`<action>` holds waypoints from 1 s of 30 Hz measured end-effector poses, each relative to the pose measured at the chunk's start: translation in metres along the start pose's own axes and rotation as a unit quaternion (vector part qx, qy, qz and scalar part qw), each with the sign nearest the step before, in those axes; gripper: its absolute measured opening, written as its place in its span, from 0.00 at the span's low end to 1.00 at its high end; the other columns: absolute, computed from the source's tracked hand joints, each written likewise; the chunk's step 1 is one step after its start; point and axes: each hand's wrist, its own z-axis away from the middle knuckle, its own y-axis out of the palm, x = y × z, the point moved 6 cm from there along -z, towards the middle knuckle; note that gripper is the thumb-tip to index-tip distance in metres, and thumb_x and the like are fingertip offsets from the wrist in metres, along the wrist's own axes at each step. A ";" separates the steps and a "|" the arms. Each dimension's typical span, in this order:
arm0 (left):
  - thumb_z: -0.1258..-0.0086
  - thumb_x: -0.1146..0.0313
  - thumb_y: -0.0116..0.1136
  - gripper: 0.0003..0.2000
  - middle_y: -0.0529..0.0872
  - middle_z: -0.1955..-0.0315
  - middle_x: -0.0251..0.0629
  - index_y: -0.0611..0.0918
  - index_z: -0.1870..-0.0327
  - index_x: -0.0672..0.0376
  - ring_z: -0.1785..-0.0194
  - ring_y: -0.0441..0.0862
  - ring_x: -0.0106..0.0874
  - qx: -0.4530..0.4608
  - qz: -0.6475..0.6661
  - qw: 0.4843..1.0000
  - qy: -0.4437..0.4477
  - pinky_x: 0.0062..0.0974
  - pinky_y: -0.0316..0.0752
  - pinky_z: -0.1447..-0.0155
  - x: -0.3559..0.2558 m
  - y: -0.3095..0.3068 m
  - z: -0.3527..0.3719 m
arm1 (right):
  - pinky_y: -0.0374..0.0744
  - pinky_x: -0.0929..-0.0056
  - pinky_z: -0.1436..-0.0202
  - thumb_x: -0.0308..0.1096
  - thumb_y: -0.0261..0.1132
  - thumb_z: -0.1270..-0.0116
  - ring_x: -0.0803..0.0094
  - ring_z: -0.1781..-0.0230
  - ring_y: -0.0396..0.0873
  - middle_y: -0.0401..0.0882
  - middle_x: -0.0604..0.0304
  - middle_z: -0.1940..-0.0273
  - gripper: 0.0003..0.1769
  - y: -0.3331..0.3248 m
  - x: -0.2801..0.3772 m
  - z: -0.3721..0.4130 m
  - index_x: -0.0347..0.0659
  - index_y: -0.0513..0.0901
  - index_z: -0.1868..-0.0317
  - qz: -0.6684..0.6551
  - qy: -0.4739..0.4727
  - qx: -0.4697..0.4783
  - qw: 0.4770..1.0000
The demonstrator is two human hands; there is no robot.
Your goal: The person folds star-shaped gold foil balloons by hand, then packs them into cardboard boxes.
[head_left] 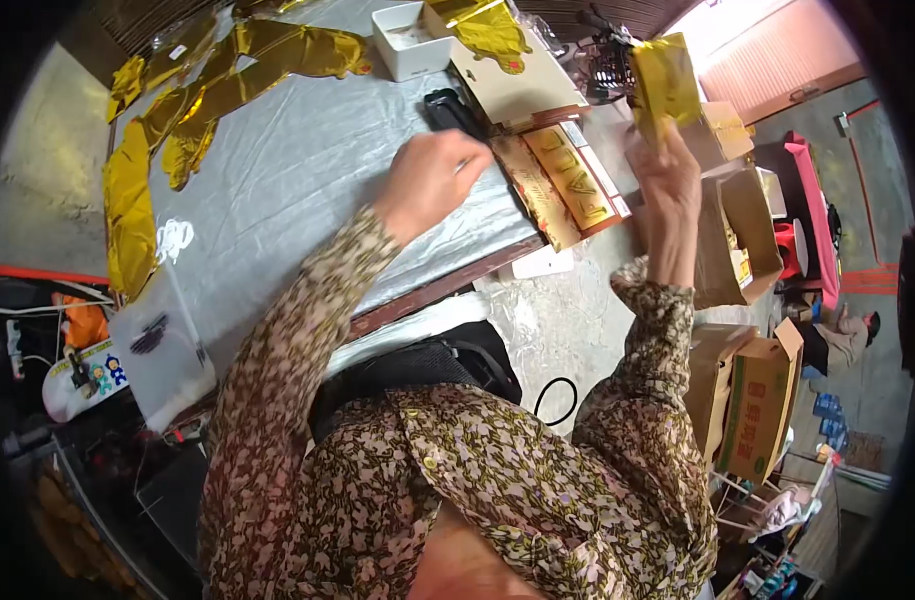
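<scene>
My right hand (667, 175) is raised at the right, its fingers closed on the lower end of a folded gold foil balloon (667, 80). Over the table's near right part hovers my left hand (432, 180), fingers curled in a pinch; whatever is between them is too small to make out. Just beyond it lies a black tray-like object (449, 110). A printed packet (562, 185) with gold letters rests at the table edge between my hands. Flat gold foil balloons (302, 50) are spread along the far and left sides.
A white box (409, 45) stands at the back beside a beige board (512, 85) with gold foil on it. The table (287, 160) has a silvery cover. Open cardboard boxes (747, 235) stand on the floor at right. A person (842, 335) is farther off.
</scene>
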 end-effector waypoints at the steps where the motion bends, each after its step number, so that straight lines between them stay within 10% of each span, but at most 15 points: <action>1: 0.29 0.68 0.63 0.07 0.91 0.61 0.39 0.89 0.59 0.61 0.56 0.88 0.38 -0.045 -0.069 0.993 0.082 0.38 0.80 0.50 -0.007 0.006 -0.019 | 0.84 0.77 0.61 0.24 0.66 0.28 0.68 0.56 0.86 0.86 0.51 0.49 0.15 -0.022 0.014 -0.007 0.34 0.78 0.43 -0.058 0.077 0.135 0.986; 5: 0.33 0.66 0.65 0.06 0.87 0.63 0.39 0.87 0.65 0.58 0.51 0.82 0.38 -0.086 -0.200 0.968 0.126 0.39 0.71 0.46 -0.001 0.045 -0.074 | 0.85 0.66 0.54 0.25 0.65 0.27 0.63 0.53 0.87 0.86 0.50 0.46 0.16 -0.041 0.032 0.019 0.35 0.79 0.40 -0.053 0.011 0.050 0.997; 7: 0.35 0.63 0.67 0.10 0.86 0.64 0.41 0.84 0.62 0.59 0.52 0.82 0.41 -0.145 -0.276 0.941 0.134 0.40 0.70 0.46 0.001 0.055 -0.088 | 0.83 0.71 0.55 0.27 0.65 0.25 0.76 0.71 0.78 0.85 0.63 0.65 0.09 -0.031 0.030 0.041 0.34 0.81 0.49 0.023 -0.016 -0.057 0.998; 12: 0.35 0.62 0.68 0.11 0.83 0.62 0.40 0.81 0.62 0.60 0.51 0.82 0.40 -0.040 -0.278 0.957 0.064 0.40 0.70 0.46 0.028 0.082 -0.099 | 0.85 0.66 0.49 0.29 0.63 0.24 0.68 0.50 0.87 0.88 0.57 0.51 0.12 -0.058 0.034 0.043 0.35 0.81 0.45 0.005 0.014 0.013 1.000; 23: 0.35 0.74 0.61 0.04 0.86 0.64 0.40 0.82 0.61 0.60 0.55 0.86 0.38 0.011 -0.212 0.973 0.090 0.37 0.79 0.50 0.001 0.079 -0.088 | 0.85 0.64 0.47 0.30 0.66 0.26 0.70 0.52 0.86 0.88 0.60 0.52 0.13 -0.083 0.022 0.044 0.39 0.81 0.44 0.014 0.022 -0.033 0.999; 30: 0.33 0.72 0.65 0.10 0.91 0.54 0.43 0.88 0.53 0.64 0.48 0.89 0.36 -0.195 -0.275 0.841 0.423 0.33 0.87 0.46 -0.089 -0.009 -0.005 | 0.81 0.56 0.40 0.26 0.64 0.26 0.62 0.42 0.83 0.84 0.53 0.40 0.18 -0.023 0.009 0.076 0.37 0.78 0.37 -0.038 0.044 0.071 0.996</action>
